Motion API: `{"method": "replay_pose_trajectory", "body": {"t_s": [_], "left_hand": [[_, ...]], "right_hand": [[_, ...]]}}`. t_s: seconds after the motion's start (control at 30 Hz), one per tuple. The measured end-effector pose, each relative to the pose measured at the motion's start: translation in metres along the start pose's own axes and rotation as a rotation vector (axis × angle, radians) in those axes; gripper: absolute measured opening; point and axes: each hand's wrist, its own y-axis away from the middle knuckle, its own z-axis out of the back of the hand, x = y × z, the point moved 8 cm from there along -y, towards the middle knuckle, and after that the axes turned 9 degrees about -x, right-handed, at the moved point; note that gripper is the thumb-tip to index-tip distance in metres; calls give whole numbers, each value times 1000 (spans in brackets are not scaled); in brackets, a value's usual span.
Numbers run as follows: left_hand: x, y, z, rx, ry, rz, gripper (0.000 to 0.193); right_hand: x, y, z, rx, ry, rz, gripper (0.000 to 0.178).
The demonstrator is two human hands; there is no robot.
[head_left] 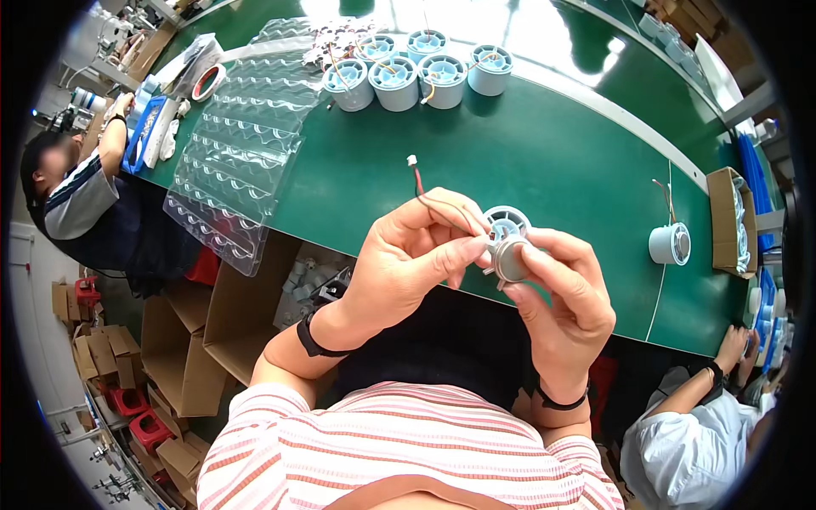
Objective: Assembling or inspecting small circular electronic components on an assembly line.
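In front of my chest, my right hand (565,293) grips a small round metal motor (511,260) between thumb and fingers. My left hand (422,251) is closed at the motor's left side, pinching its thin wires (442,209). These red and dark wires run up over my left fingers to a small white plug (412,160). Just behind the motor shows a light-blue round housing (505,218) with a spoked inside. Whether it stands on the table or is held, I cannot tell. The exact spot under my left fingertips is hidden.
Several light-blue cups with wires (397,85) stand at the far side of the green table (365,178). Clear plastic trays (234,153) lie left. Another wired blue cup (670,244) and a cardboard box (729,223) are right. Co-workers sit on both sides.
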Motion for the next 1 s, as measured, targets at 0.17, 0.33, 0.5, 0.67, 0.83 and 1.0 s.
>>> {"method": "replay_pose_trajectory", "body": {"t_s": [0.17,0.33,0.5,0.67,0.83,1.0], "left_hand": [[4,-6,3,-150,-364,-274,10],[11,-1,14,-255,-432,-323,10],[19,-1,21,-238,-321,-205,11],[16,2,21,-210,-419,-193,10],[30,2,24,-220,-292,-59,9],[30,4,23,-199,-335,-116,11]], "right_hand": [[0,-14,12,-10,267,27,37],[-5,-16,5,89,417,64,35],[-8,-14,0,115,483,25,34],[-8,-15,-3,135,496,3,33],[-10,-13,-3,126,494,-11,32],[-9,-9,-3,152,537,17,30]]}}
